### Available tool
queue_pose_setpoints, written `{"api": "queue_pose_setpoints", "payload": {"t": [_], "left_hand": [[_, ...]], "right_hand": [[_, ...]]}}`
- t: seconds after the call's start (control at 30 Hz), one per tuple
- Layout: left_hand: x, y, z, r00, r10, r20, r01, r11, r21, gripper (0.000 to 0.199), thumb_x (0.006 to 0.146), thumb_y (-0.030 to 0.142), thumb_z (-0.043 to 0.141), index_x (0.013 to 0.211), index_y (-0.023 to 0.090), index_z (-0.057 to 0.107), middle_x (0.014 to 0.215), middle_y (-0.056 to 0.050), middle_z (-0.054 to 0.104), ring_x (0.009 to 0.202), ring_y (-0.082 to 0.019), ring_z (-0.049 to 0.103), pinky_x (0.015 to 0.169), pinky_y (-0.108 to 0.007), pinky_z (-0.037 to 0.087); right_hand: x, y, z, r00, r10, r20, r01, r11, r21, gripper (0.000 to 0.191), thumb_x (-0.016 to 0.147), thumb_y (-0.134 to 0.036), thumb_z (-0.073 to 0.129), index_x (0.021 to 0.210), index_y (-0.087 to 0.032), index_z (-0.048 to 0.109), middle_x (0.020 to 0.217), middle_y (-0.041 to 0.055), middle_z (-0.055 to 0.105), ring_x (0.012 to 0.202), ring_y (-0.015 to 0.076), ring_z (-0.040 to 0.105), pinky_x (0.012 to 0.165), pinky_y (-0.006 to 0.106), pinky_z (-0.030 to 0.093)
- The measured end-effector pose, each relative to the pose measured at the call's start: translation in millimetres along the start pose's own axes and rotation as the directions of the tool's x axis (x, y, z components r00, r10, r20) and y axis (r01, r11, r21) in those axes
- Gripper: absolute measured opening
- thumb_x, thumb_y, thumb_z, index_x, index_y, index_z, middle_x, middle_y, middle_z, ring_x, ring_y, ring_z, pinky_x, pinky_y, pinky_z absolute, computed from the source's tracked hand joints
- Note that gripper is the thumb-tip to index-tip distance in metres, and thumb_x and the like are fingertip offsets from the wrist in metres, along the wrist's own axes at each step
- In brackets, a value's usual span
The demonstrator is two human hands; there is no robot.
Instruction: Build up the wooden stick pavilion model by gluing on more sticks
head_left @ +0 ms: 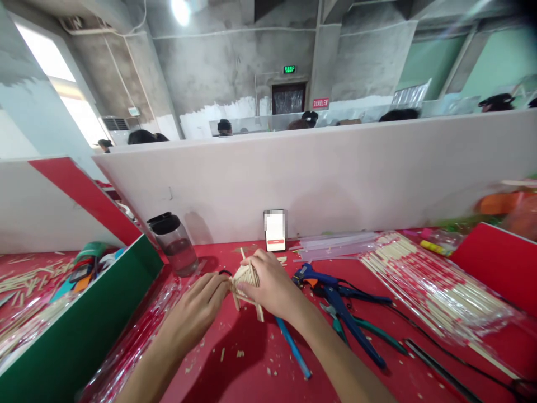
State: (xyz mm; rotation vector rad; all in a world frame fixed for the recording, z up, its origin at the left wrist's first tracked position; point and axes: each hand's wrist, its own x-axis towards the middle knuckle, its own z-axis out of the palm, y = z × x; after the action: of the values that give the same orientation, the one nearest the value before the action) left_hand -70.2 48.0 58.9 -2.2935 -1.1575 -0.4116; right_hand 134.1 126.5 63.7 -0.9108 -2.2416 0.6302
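A small model built of pale wooden sticks (244,275) is held just above the red table, its stick legs pointing down. My right hand (274,282) is closed round its right side, the thumb across the front. On its left side my left hand (210,296) pinches with the fingertips; whether a small piece sits between them is hidden. Close by, to the right, lie a blue glue gun (309,274) and green-handled pliers (335,324). A blue pencil-like rod (296,350) lies below my right wrist.
A phone (276,230) leans on the white partition (356,173). On the left stand a dark-lidded bottle (178,249) and a green divider (92,308). Bagged chopsticks (436,285) cover the right side. Wood scraps dot the red table (235,369). People's heads show beyond the partition.
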Motion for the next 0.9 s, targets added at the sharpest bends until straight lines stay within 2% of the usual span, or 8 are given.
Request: {"api": "queue_pose_setpoints", "payload": {"t": [0.1, 0.2, 0.37, 0.7, 0.8, 0.9], "left_hand": [[2, 11, 2.9, 0.997, -0.050, -0.061, 0.053, 0.997, 0.054, 0.029, 0.097, 0.003, 0.040, 0.105, 0.013, 0.066, 0.100, -0.011, 0.071, 0.097, -0.027, 0.068, 0.097, -0.046, 0.055], [3, 17, 4.9, 0.991, -0.053, -0.122, 0.062, 0.995, 0.075, 0.031, 0.097, 0.001, 0.039, 0.107, 0.012, 0.066, 0.103, -0.011, 0.072, 0.101, -0.027, 0.067, 0.107, -0.049, 0.049], [-2, 15, 10.5, 0.980, -0.020, -0.196, 0.032, 0.998, 0.054, 0.028, 0.097, 0.001, 0.042, 0.111, 0.010, 0.065, 0.103, -0.011, 0.073, 0.102, -0.025, 0.068, 0.110, -0.049, 0.047], [-8, 13, 11.8, 0.977, -0.008, -0.212, 0.030, 0.995, 0.100, 0.032, 0.097, -0.001, 0.040, 0.112, 0.011, 0.066, 0.105, -0.011, 0.074, 0.105, -0.024, 0.070, 0.110, -0.041, 0.048], [-11, 10, 14.1, 0.979, -0.018, -0.203, 0.031, 0.998, 0.062, 0.032, 0.098, 0.000, 0.040, 0.115, 0.011, 0.064, 0.109, -0.011, 0.074, 0.109, -0.025, 0.069, 0.110, -0.042, 0.048], [-15, 5, 19.1, 0.982, -0.047, -0.184, 0.040, 0.998, -0.039, 0.026, 0.099, 0.005, 0.048, 0.119, 0.014, 0.062, 0.113, -0.010, 0.073, 0.112, -0.024, 0.068, 0.111, -0.044, 0.048]], "right_hand": [[1, 1, 0, 1.000, -0.002, -0.011, 0.002, 1.000, -0.002, 0.030, 0.087, -0.031, 0.072, 0.114, -0.019, 0.066, 0.111, 0.0074, 0.061, 0.112, 0.0257, 0.054, 0.098, 0.038, 0.044], [1, 1, 0, 1.000, 0.002, -0.022, -0.002, 1.000, -0.007, 0.029, 0.086, -0.032, 0.074, 0.111, -0.019, 0.067, 0.111, 0.0076, 0.061, 0.111, 0.0261, 0.054, 0.098, 0.039, 0.044], [1, 2, 3, 0.999, -0.019, -0.045, 0.018, 1.000, -0.025, 0.032, 0.085, -0.032, 0.075, 0.113, -0.017, 0.067, 0.111, 0.0083, 0.062, 0.111, 0.0268, 0.054, 0.098, 0.039, 0.044], [0, -3, 1, 0.999, -0.022, -0.024, 0.021, 0.999, -0.036, 0.031, 0.086, -0.031, 0.073, 0.112, -0.016, 0.068, 0.112, 0.0092, 0.063, 0.110, 0.0275, 0.054, 0.097, 0.039, 0.045], [-1, -4, 0, 1.000, -0.019, -0.020, 0.018, 0.999, -0.030, 0.033, 0.086, -0.031, 0.073, 0.114, -0.015, 0.068, 0.112, 0.0097, 0.063, 0.110, 0.0274, 0.054, 0.098, 0.039, 0.044], [0, -5, 1, 1.000, -0.002, -0.021, 0.001, 0.999, -0.038, 0.034, 0.086, -0.032, 0.073, 0.114, -0.014, 0.069, 0.112, 0.0101, 0.063, 0.110, 0.0278, 0.054, 0.098, 0.040, 0.044]]}}
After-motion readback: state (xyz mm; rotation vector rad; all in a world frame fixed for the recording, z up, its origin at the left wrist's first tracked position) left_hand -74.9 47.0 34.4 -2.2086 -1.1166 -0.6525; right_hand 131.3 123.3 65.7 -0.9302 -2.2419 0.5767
